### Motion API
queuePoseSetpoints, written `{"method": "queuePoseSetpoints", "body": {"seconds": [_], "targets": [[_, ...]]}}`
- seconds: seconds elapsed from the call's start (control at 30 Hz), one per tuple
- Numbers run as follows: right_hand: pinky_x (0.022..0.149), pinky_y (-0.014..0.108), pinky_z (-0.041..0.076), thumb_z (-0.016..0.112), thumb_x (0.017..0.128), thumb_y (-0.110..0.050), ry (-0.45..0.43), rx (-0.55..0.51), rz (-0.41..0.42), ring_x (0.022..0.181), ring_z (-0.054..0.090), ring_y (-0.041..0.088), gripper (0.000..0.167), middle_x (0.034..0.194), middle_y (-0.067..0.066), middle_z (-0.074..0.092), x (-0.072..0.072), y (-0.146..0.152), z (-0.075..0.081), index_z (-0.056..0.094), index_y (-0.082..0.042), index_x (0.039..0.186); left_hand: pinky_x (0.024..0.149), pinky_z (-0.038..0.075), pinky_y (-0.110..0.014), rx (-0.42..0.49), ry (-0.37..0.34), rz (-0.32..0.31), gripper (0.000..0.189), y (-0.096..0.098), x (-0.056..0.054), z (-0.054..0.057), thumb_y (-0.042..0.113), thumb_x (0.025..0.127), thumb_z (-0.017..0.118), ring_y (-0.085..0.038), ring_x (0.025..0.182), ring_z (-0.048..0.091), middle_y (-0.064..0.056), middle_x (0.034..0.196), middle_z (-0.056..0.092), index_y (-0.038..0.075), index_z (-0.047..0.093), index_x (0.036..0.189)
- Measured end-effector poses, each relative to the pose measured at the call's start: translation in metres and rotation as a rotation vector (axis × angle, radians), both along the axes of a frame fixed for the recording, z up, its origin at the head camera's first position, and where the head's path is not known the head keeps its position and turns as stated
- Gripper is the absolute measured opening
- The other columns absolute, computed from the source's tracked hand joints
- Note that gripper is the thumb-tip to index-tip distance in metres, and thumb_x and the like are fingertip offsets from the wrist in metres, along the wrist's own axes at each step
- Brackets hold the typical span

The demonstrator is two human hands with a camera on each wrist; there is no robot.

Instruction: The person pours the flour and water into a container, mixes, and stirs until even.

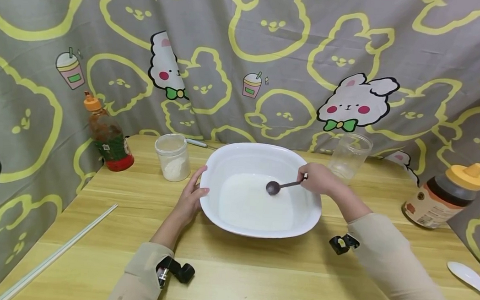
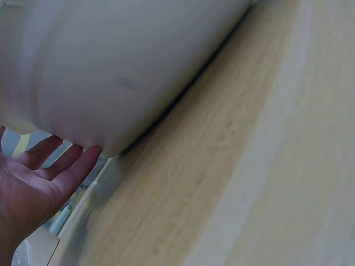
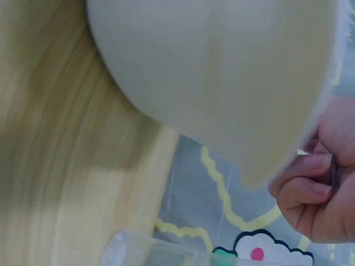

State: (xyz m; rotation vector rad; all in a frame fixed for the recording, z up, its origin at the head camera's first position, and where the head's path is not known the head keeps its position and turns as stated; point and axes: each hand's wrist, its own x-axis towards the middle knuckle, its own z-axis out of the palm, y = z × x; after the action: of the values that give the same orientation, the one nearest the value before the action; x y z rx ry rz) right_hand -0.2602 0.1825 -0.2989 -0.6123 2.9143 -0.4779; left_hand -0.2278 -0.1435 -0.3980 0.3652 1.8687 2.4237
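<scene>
A white basin (image 1: 259, 231) stands on the wooden table with a white layer in its bottom; whether it is liquid or powder I cannot tell. My left hand (image 1: 189, 199) holds the basin at its left side, thumb and a fingertip at the rim. In the left wrist view, fingers (image 2: 77, 166) of that hand touch the outer wall. My right hand (image 1: 318, 178) grips the handle of a small dark measuring spoon (image 1: 273, 188) over the basin's right part. The right wrist view shows curled fingers (image 3: 305, 191) beside the rim; the spoon's bowl is hidden there.
A jar of white powder (image 1: 172, 162) and a red-based sauce bottle (image 1: 108, 137) stand left. Behind my right hand is a clear container (image 1: 350, 156). A yellow-capped bottle (image 1: 441, 199) and white spoon (image 1: 469, 278) lie right; chopsticks (image 1: 60, 249) lie left. A patterned curtain (image 1: 213, 52) hangs behind.
</scene>
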Motion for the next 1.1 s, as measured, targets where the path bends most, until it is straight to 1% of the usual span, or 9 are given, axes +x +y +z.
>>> {"method": "queuePoseSetpoints", "body": {"seconds": [0.1,0.27,0.4,0.5,0.6,0.73,0.8,0.9,1.1], "targets": [[0.053,0.027,0.036,0.054,0.071,0.000,0.007,-0.010,-0.055,0.062,0.044,0.020,0.010,0.067,0.004,0.053,-0.007,-0.008,-0.006,0.061,-0.007,0.072,0.072,0.046,-0.046,0.003,0.003,-0.002,0.060,0.000,0.000,0.000,0.003,0.080,0.045,-0.041,0.099,0.044,-0.029,0.121,0.037,0.019,0.027,0.134],[0.053,0.027,0.037,0.057,0.071,0.000,-0.007,-0.124,-0.029,0.059,0.045,0.017,0.007,0.066,0.003,0.054,-0.014,-0.026,-0.019,0.063,-0.003,0.074,0.072,0.047,-0.045,0.000,0.001,0.001,0.060,-0.001,0.000,0.000,0.004,0.080,0.046,-0.040,0.099,0.045,-0.029,0.122,0.035,0.020,0.027,0.134],[0.049,0.024,0.038,0.058,0.073,0.000,-0.108,-0.217,0.031,0.054,0.045,0.013,0.007,0.063,0.002,0.054,-0.011,-0.039,-0.026,0.063,-0.001,0.078,0.073,0.045,-0.047,0.008,-0.015,-0.002,0.060,-0.001,0.001,0.001,0.002,0.080,0.045,-0.036,0.098,0.047,-0.029,0.122,0.035,0.020,0.027,0.134],[0.047,0.023,0.037,0.058,0.074,0.001,-0.203,-0.243,0.117,0.050,0.043,0.012,0.007,0.060,0.003,0.054,-0.003,-0.043,-0.024,0.063,-0.001,0.078,0.075,0.044,-0.048,0.016,-0.022,-0.013,0.060,-0.001,0.002,0.003,-0.001,0.082,0.042,-0.033,0.098,0.048,-0.030,0.124,0.033,0.018,0.024,0.135],[0.046,0.022,0.035,0.058,0.073,0.002,-0.259,-0.218,0.217,0.048,0.040,0.010,0.007,0.057,0.001,0.054,0.005,-0.039,-0.018,0.063,-0.002,0.075,0.075,0.045,-0.046,0.001,-0.011,-0.016,0.060,0.000,0.006,0.008,-0.002,0.082,0.040,-0.027,0.095,0.051,-0.031,0.124,0.032,0.016,0.021,0.136],[0.047,0.022,0.033,0.057,0.070,0.004,-0.274,-0.152,0.279,0.049,0.039,0.008,0.011,0.059,-0.003,0.053,0.011,-0.021,-0.007,0.063,-0.005,0.070,0.075,0.045,-0.047,-0.031,0.002,-0.010,0.060,0.002,0.011,0.016,-0.001,0.082,0.039,-0.027,0.095,0.050,-0.031,0.124,0.032,0.014,0.020,0.137],[0.047,0.022,0.033,0.056,0.068,0.005,-0.263,-0.122,0.269,0.050,0.039,0.009,0.012,0.060,-0.003,0.053,0.012,-0.010,-0.001,0.062,-0.005,0.069,0.076,0.043,-0.048,-0.038,0.001,-0.005,0.060,0.002,0.012,0.017,0.000,0.082,0.039,-0.033,0.099,0.047,-0.030,0.125,0.032,0.015,0.020,0.137],[0.047,0.023,0.034,0.054,0.066,0.007,-0.231,-0.083,0.214,0.052,0.040,0.011,0.012,0.061,-0.002,0.052,0.010,0.007,0.007,0.061,-0.004,0.067,0.078,0.041,-0.052,-0.031,-0.010,-0.003,0.059,0.002,0.011,0.016,-0.001,0.082,0.039,-0.040,0.102,0.043,-0.030,0.124,0.033,0.015,0.021,0.136],[0.051,0.026,0.036,0.054,0.065,0.005,-0.089,-0.022,0.058,0.059,0.044,0.017,0.012,0.065,0.003,0.054,-0.003,0.021,0.011,0.060,-0.004,0.067,0.078,0.039,-0.055,0.007,-0.019,-0.008,0.060,0.000,0.003,0.005,-0.001,0.082,0.041,-0.032,0.097,0.049,-0.029,0.123,0.035,0.018,0.023,0.136]]}}
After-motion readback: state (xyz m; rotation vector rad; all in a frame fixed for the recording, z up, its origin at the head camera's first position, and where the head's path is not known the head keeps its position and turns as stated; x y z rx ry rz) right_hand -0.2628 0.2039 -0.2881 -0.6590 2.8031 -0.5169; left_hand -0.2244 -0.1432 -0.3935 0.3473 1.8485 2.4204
